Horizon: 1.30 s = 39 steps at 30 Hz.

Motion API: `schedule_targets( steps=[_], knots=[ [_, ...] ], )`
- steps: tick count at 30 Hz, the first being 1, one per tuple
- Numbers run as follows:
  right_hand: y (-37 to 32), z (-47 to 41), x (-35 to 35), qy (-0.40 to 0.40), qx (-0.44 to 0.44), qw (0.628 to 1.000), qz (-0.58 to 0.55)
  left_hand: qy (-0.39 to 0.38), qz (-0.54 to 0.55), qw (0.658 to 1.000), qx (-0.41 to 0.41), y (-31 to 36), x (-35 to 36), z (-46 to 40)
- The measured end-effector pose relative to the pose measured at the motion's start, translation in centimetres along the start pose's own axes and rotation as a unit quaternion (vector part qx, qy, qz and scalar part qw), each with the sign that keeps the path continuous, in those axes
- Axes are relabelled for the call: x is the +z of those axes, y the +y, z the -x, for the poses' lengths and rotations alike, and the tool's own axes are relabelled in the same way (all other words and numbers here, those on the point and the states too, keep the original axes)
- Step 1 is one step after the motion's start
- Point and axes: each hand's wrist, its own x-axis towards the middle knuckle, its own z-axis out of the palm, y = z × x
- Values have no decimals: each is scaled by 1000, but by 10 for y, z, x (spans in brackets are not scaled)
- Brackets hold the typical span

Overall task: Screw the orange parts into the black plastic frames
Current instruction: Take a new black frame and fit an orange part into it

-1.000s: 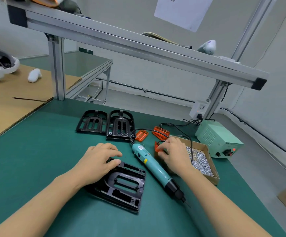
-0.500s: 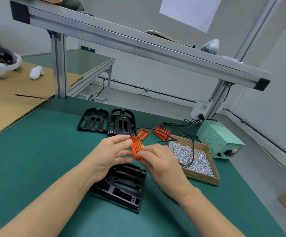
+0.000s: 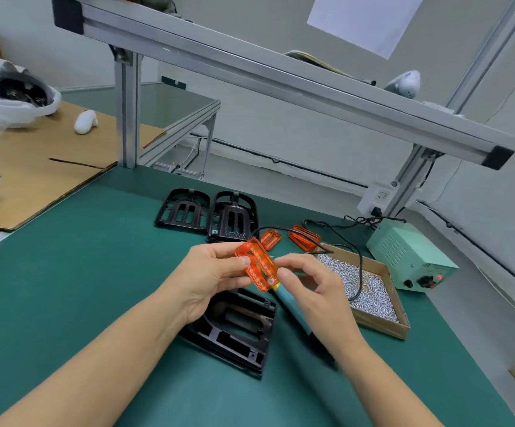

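Orange part (image 3: 257, 269) is up in the air above the bench (image 3: 74, 272), held between both hands. Left hand (image 3: 210, 278) pinches its left edge w/ thumb and curled fingers; right hand (image 3: 308, 288) has thumb on the lower right corner, fingers loosely curled behind it, so gripping it too. Part is tilted, long side running from upper left to lower right

Directly below the hands a black frame (image 3: 237, 331) lies flat on the bench, hollow side up, partly hidden by the left wrist. A teal driver (image 3: 290, 303) lies just right of that frame, mostly covered by the right hand

Further back: 2 more black frames (image 3: 208, 212) side by side, touching or nearly so. Right of them 2 spare orange parts (image 3: 287, 238) on the bench, w/ a black cable (image 3: 354, 260) running over them

Right side: cardboard box (image 3: 382, 325) full of small silver screws (image 3: 370, 294), cable draped across it. Behind the box a pale green power unit (image 3: 407, 257) w/ red light lit

Far left: cardboard sheet (image 3: 34, 167) on a neighbouring surface. Aluminium rail (image 3: 281, 84) crosses overhead
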Motion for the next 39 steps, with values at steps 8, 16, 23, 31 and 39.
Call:
schedule_targets(
  steps=[8,16,23,31,39],
  knots=[
    [2,-10,7,-1,108,992,-62,-17,-21,1000,-5,2,-5,5],
    [2,-13,13,-79,46,992,91,-8,-155,988,14,4,-22,12],
    [10,-8,13,-193,53,962,186,16,-506,856,108,3,-45,16],
    [9,-5,16,-212,-5,941,263,-11,-563,819,112,-6,-44,16],
    [10,-3,25,-238,-65,897,365,-7,-593,795,124,-10,-46,13]
  ],
)
